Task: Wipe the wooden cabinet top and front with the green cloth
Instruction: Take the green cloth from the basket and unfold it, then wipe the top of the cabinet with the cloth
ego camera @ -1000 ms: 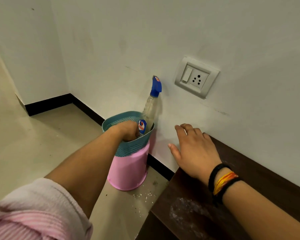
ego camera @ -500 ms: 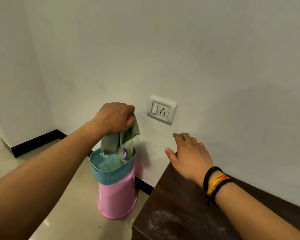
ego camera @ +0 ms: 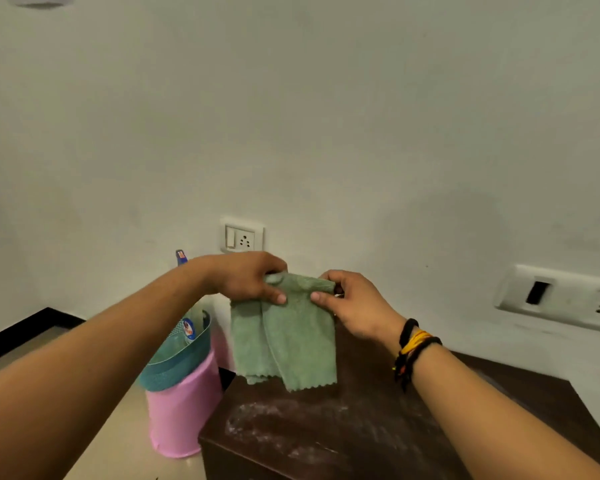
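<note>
Green and soft-napped, the cloth (ego camera: 284, 336) hangs in the air above the far left corner of the dark wooden cabinet (ego camera: 378, 427), its scalloped lower edge just over the top, which carries a pale dusty smear near its left front. Both hands hold the cloth by its upper edge: the left hand (ego camera: 248, 278) pinches the left corner between thumb and fingers, the right hand (ego camera: 352, 304) pinches the right corner, with black and yellow bands (ego camera: 413, 348) at its wrist. On the floor left of the cabinet stands a pink bucket (ego camera: 181, 414) with a teal basket (ego camera: 177, 362) in it, holding a spray bottle (ego camera: 184, 296). A wall socket (ego camera: 242, 235) sits behind the hands.
</note>
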The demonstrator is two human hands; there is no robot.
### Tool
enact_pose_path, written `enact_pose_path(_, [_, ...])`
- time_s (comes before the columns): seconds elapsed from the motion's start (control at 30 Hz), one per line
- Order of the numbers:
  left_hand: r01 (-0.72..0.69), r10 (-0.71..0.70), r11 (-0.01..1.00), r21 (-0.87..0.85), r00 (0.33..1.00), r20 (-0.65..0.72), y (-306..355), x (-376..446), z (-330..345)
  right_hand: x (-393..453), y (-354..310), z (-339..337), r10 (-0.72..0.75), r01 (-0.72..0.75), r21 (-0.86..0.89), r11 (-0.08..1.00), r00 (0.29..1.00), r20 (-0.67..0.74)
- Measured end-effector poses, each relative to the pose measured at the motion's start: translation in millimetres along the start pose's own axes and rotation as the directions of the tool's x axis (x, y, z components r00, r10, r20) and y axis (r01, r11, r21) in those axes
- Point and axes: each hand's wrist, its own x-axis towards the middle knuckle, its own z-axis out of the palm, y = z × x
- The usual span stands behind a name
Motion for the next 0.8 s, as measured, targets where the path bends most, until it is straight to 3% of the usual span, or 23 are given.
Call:
enact_pose_path(0.07, [0.030,-0.030,1.000,0.000,0.999,-0.025,-1,13,17,0,12,-5,0.034,-0.032,-0.090,0.995,0.999,0.020])
enact_pose_path(0.1, [0.041,-0.040,0.999,0.010,0.993,-0.115,0,21,21,4,16,-7,0.039,-0.039,-0.106,0.994,0.999,-0.003])
enact_pose_path(0.2, [0.005,0.015,0.999,0.041,0.885,-0.465,-1,39,13,20,13,-21,-0.014,0.002,-0.072,0.997,0.985,-0.172])
enact_pose_path(0.3, [-0.035,0.122,0.986,0.163,0.818,-0.562,-7,35,27,24,21,-22,-0.095,0.058,-0.199,0.978,0.979,-0.179])
enact_pose_path(0.37, [-0.005,0.114,0.967,0.255,0.903,-0.415,-21,27,64,16,51,-2,-0.050,0.061,-0.355,0.933,0.998,0.039])
enact_pose_path(0.4, [0.009,0.063,0.960,0.281,0.967,-0.245,-26,19,83,7,67,11,0.030,0.063,-0.452,0.890,0.980,0.196])
enact_pose_path(0.47, [0.021,-0.024,0.969,0.246,1.000,0.008,-38,9,115,-11,96,28,0.172,0.115,-0.591,0.798,0.897,0.408])
enact_pose_path(0.5, [0.037,-0.035,0.985,0.167,0.999,-0.014,-42,8,122,-15,104,28,0.174,0.133,-0.626,0.769,0.898,0.404])
enact_pose_path(0.57, [0.024,-0.010,0.998,0.054,0.969,-0.249,-47,16,128,-17,112,16,0.111,0.066,-0.646,0.761,0.967,0.230])
enact_pose_path(0.63, [-0.009,0.071,0.985,0.174,0.931,-0.357,-44,29,139,-18,119,10,0.128,0.042,-0.707,0.706,0.974,0.185])
enact_pose_path(0.7, [-0.021,0.085,0.969,0.247,0.965,-0.250,-35,40,162,-21,124,15,0.200,0.057,-0.766,0.640,0.950,0.238])
enact_pose_path(0.8, [0.081,-0.044,0.951,0.299,0.991,-0.127,-32,49,191,-21,131,21,0.199,0.042,-0.793,0.608,0.959,0.204])
